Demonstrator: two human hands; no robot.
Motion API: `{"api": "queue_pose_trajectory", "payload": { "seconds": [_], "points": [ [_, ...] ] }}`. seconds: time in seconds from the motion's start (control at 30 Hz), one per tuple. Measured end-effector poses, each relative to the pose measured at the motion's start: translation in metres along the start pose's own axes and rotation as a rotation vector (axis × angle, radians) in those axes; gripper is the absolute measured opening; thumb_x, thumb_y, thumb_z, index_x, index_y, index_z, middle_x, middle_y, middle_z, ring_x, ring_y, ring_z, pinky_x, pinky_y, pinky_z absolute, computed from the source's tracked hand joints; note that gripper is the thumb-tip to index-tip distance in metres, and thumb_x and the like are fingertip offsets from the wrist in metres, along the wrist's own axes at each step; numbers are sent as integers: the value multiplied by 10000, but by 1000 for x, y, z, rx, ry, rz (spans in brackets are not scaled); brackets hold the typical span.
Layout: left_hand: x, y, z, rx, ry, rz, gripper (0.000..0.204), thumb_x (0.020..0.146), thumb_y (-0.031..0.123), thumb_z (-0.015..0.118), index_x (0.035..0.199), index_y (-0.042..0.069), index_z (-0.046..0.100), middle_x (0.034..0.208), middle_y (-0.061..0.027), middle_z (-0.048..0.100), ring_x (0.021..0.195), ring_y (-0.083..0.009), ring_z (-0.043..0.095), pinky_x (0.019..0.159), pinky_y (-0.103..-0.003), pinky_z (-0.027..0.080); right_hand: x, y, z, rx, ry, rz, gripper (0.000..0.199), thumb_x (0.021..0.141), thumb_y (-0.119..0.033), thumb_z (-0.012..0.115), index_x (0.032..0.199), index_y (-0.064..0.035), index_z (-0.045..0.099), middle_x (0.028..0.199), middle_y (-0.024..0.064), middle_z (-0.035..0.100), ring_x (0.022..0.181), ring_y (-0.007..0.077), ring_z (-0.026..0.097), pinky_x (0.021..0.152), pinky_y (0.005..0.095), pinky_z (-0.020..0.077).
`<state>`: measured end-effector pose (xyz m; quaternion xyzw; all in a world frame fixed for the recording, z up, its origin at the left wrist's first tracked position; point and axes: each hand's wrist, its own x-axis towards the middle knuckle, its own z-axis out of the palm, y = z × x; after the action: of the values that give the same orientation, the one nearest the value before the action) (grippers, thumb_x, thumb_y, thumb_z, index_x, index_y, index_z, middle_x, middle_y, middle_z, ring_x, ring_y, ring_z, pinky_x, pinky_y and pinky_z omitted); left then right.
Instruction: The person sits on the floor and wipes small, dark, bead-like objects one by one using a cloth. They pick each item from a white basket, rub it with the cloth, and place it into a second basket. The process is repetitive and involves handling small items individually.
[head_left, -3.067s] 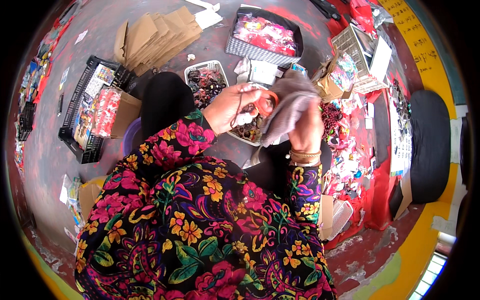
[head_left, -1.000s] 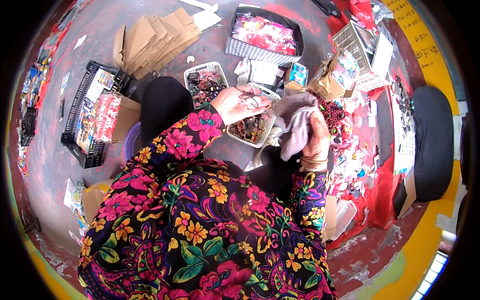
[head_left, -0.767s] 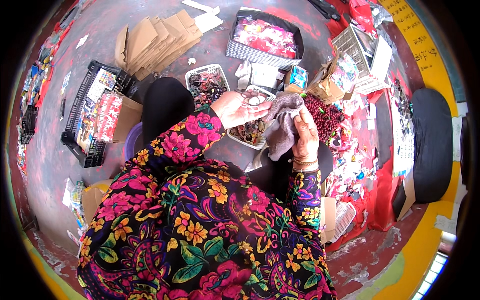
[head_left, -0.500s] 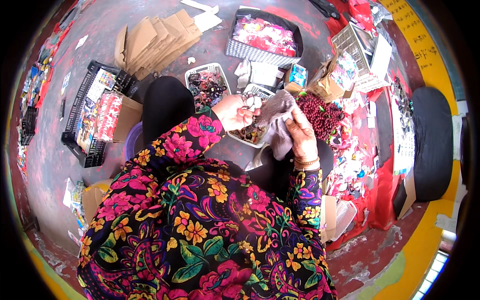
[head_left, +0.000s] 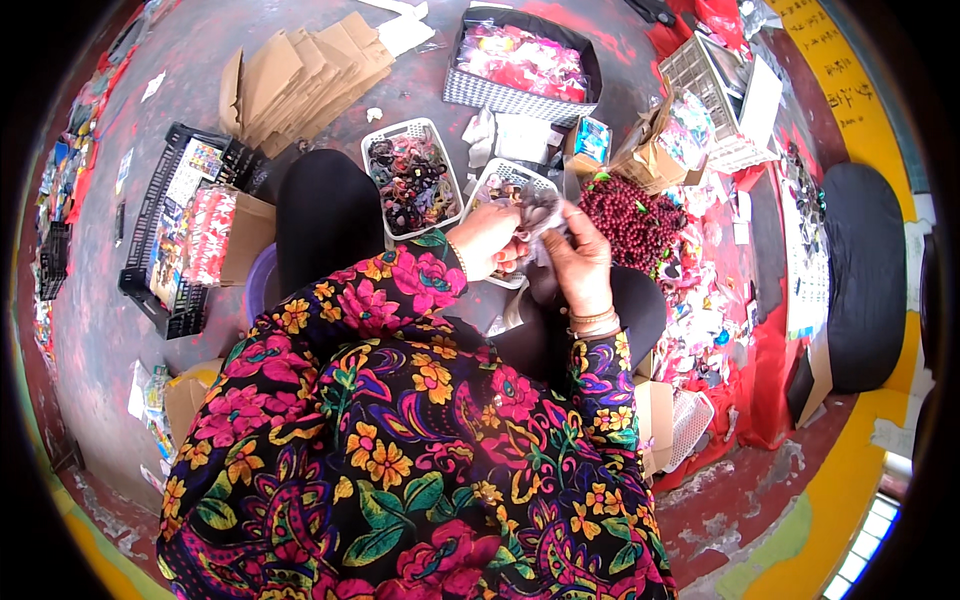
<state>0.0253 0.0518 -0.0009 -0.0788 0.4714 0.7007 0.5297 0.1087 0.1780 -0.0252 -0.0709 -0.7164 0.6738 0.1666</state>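
Over a white basket (head_left: 484, 193) of small items, my two hands work close together on a greyish-mauve fabric piece (head_left: 541, 207). My left hand (head_left: 484, 242) is closed, its fingers pinching the bunched fabric from the left. From the right, my right hand (head_left: 583, 262) grips the same piece between thumb and fingers, and a bracelet circles that wrist. Part of the fabric hangs below the fingers. A second white basket (head_left: 455, 170), full of dark and coloured hair ties (head_left: 412, 185), stands just left of my hands. Whether a small light item remains in the left fingers is hidden.
Dark red beads (head_left: 632, 225) are heaped right of my hands. Beyond lie a patterned bin (head_left: 520, 114) of pink packets and flattened cardboard (head_left: 300, 80). A black crate (head_left: 180, 320) stands left, small colourful pieces (head_left: 710, 330) lie right, and my knees (head_left: 330, 205) flank the baskets.
My left hand has moved down and right to the fabric. The fabric, spread out before, is now bunched between both hands. The right hand has shifted slightly left.
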Motion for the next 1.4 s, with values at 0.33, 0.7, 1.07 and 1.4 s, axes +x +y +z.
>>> {"api": "queue_pose_trajectory", "payload": {
  "seconds": [0.33,0.7,1.07,1.4],
  "points": [
    [-2,22,-26,-133,-448,78,234,847,70,524,1077,44,490,902,-52,562,781,-116,546,685,-243,442,8,-10,-34,798,105,199,262,828,21,504,1088,25,532,993,91,605,872,176,587,790,293,475],
    [4,17,-15,386,-375,392,369,773,59,628,1098,55,454,943,-29,530,882,-126,525,749,-240,447,6,-19,-23,635,22,202,340,798,5,575,1130,4,503,1025,64,590,909,149,570,804,268,457],
    [0,7,3,389,-274,407,87,866,96,527,933,45,509,768,14,530,622,-40,502,497,-172,380,3,-11,-17,449,119,124,129,868,-51,514,984,-14,557,897,10,589,795,80,536,722,207,439],
    [3,9,-6,-24,-370,132,99,856,135,547,910,57,517,753,-1,519,614,-74,493,509,-192,366,6,-6,-18,363,131,158,170,890,-64,482,1021,3,567,885,19,600,794,75,546,712,199,443]
  ]
}}
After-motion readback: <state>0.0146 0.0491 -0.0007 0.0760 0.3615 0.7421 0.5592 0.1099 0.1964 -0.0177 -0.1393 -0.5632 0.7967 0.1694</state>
